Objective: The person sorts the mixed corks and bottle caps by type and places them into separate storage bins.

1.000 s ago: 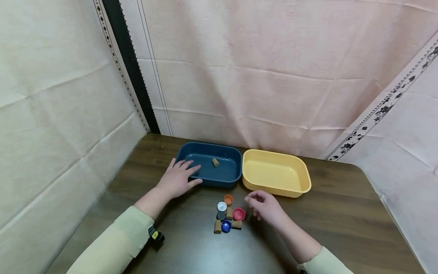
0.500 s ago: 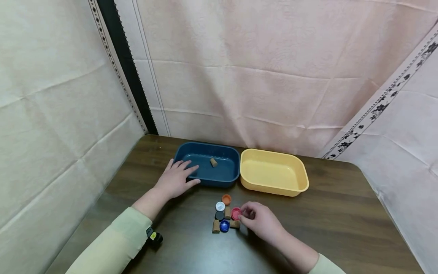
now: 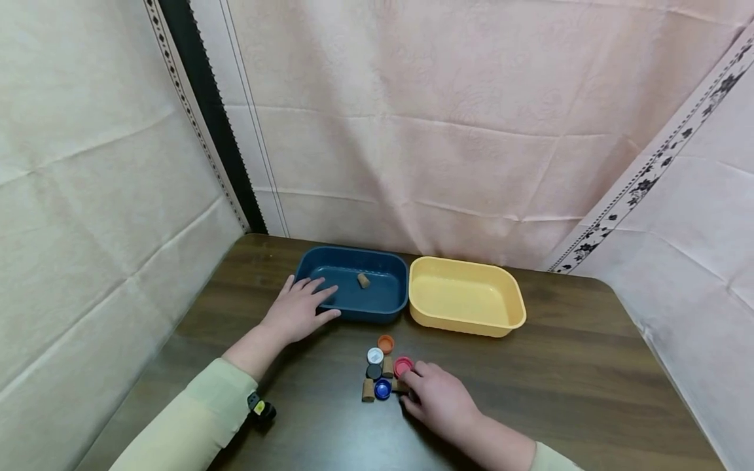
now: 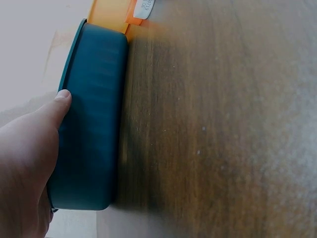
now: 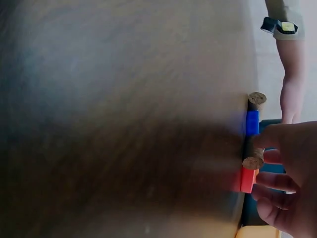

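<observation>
My left hand rests with spread fingers over the left front rim of a dark blue tray. In the left wrist view its thumb lies against the tray's outer wall near the rim. A single cork lies inside that tray. My right hand has thumb and forefinger on either side of a lying cork, which still sits on the table within the group. Around it are a red cap, a blue cap and two more corks, one of them upright-looking.
A yellow tray stands right beside the blue one. An orange cap, a white cap and a black cap belong to the same group on the wooden table. Pale cloth hangs behind the table.
My right hand has come left and toward the front, from beside the red cap to the lying cork. My left hand stays at the blue tray. The head view has shifted slightly.
</observation>
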The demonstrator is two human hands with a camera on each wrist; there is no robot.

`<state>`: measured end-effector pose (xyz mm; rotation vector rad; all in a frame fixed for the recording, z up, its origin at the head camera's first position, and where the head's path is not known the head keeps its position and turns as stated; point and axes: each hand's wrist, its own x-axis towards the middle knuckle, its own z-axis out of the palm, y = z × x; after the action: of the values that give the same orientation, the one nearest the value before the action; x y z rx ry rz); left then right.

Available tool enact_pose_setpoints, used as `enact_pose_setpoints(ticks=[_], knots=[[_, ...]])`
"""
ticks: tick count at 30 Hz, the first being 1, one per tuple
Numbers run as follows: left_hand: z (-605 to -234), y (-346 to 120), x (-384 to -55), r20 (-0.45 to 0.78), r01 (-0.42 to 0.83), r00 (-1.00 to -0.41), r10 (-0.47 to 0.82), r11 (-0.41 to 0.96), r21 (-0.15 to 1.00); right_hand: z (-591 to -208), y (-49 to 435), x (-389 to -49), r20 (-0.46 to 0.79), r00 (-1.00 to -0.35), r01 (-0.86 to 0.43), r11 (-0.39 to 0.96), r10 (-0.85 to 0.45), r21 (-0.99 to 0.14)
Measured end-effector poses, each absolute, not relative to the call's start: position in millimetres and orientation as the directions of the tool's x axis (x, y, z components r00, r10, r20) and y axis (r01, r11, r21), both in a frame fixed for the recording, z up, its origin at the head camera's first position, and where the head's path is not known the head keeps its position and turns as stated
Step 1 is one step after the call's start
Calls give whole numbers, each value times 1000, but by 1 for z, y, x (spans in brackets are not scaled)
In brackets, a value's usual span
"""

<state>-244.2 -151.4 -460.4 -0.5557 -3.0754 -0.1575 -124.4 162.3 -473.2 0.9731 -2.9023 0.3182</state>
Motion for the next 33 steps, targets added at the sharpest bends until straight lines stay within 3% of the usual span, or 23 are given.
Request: enact_pose_setpoints(ticks=[11, 33], knots=[[-460, -152, -243, 27, 351, -936, 350, 931, 101, -480, 153, -126, 138, -728, -682, 730, -671, -48], [-460, -152, -244, 31, 353, -936, 351, 930, 103, -475, 152, -127, 181, -708, -690, 723, -682, 22]])
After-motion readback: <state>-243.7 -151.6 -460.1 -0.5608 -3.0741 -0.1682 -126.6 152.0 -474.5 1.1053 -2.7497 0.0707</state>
